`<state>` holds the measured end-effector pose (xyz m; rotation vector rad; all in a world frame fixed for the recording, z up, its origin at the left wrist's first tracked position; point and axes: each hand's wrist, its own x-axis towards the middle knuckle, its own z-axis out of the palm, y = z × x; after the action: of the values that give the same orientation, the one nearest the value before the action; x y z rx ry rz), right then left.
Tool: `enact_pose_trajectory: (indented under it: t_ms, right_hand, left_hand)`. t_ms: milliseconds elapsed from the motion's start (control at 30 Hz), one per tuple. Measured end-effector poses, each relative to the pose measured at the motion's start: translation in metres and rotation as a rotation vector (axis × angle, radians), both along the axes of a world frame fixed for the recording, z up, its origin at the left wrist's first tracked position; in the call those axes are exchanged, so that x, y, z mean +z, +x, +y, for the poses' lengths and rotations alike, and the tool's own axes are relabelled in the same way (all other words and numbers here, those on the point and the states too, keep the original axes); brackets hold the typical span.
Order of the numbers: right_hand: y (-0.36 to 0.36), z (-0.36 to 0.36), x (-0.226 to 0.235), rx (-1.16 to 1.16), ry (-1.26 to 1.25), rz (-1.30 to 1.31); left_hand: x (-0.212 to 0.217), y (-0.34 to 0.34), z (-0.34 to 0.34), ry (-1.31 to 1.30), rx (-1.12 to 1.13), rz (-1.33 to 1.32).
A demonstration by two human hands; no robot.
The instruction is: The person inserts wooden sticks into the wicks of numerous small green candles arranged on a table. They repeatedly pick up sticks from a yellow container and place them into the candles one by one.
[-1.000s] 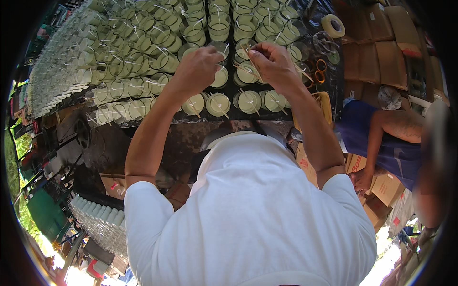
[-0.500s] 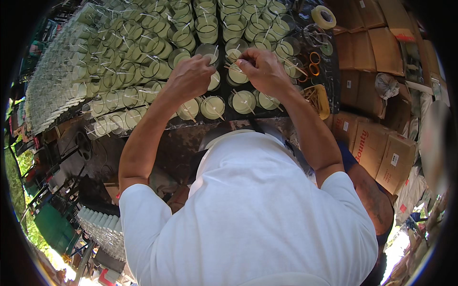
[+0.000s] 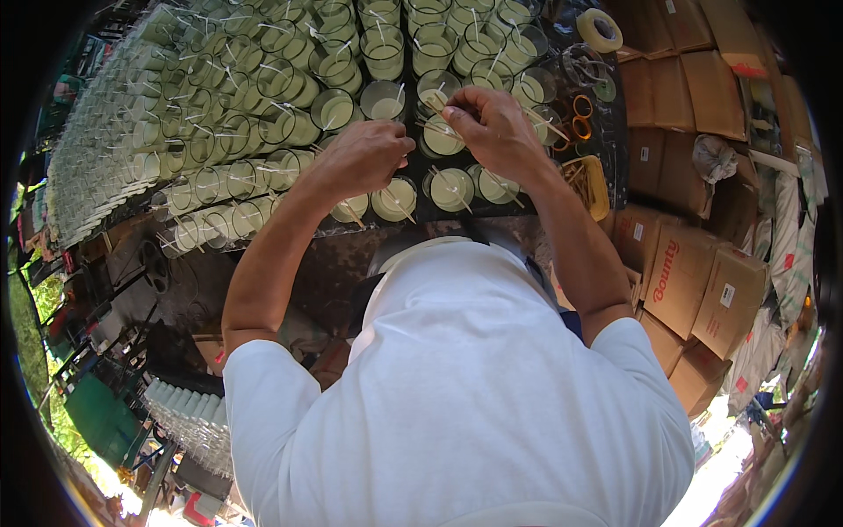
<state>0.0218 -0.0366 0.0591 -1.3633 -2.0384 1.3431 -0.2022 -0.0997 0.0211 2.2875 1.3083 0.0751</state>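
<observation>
Rows of glass-jar candles (image 3: 386, 104) with pale green wax and white wicks fill the dark table. Thin wooden sticks (image 3: 399, 204) lie across the nearest jars. My left hand (image 3: 364, 156) hovers over the near row, its fingers curled in; whatever they hold is hidden. Just right of it, my right hand (image 3: 496, 130) is closed in a pinch on thin wooden sticks, whose ends poke out on both sides of the hand. Beneath it, a candle (image 3: 442, 138) is partly covered.
Orange-handled scissors (image 3: 581, 118), a roll of tape (image 3: 599, 31) and a yellow basket (image 3: 598, 189) of sticks lie along the table's right side. Brown cartons (image 3: 685, 281) are stacked beyond. More glasses (image 3: 186, 408) stand at the lower left.
My left hand has come nearer to me, away from the jar behind it. My right hand stays over nearly the same candle. A person at the right has gone out of sight.
</observation>
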Motion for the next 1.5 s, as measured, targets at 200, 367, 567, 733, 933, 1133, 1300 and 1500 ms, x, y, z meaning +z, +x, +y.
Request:
enact_pose_trajectory:
  t_ms: [200, 367, 567, 733, 933, 1133, 1300, 1500]
  right_hand:
    - [0.002, -0.001, 0.001, -0.007, -0.014, -0.014]
    - [0.002, -0.001, 0.002, -0.008, 0.000, -0.018]
    - [-0.001, -0.004, 0.013, 0.024, -0.070, -0.111]
    - [-0.009, -0.010, 0.001, 0.096, 0.097, -0.185]
    - [-0.027, -0.020, -0.022, 0.224, 0.134, -0.300]
    - [-0.060, -0.024, -0.030, 0.376, 0.093, -0.457]
    - [-0.075, -0.027, -0.044, 0.345, 0.141, -0.390]
    - [-0.075, -0.035, -0.062, 0.340, 0.374, -0.284]
  left_hand:
    - [-0.010, 0.004, -0.003, -0.007, 0.071, 0.008]
    - [-0.003, 0.009, -0.001, -0.146, 0.174, 0.009]
    - [-0.016, -0.013, -0.012, 0.048, 0.243, -0.001]
    - [-0.008, -0.013, -0.022, 0.034, 0.202, 0.037]
    - [-0.009, -0.015, -0.022, 0.244, 0.179, 0.126]
    - [-0.015, -0.023, -0.027, 0.297, 0.280, 0.088]
    - [-0.022, -0.021, -0.030, 0.370, 0.306, 0.083]
    - [-0.023, -0.009, -0.036, 0.361, 0.298, 0.186]
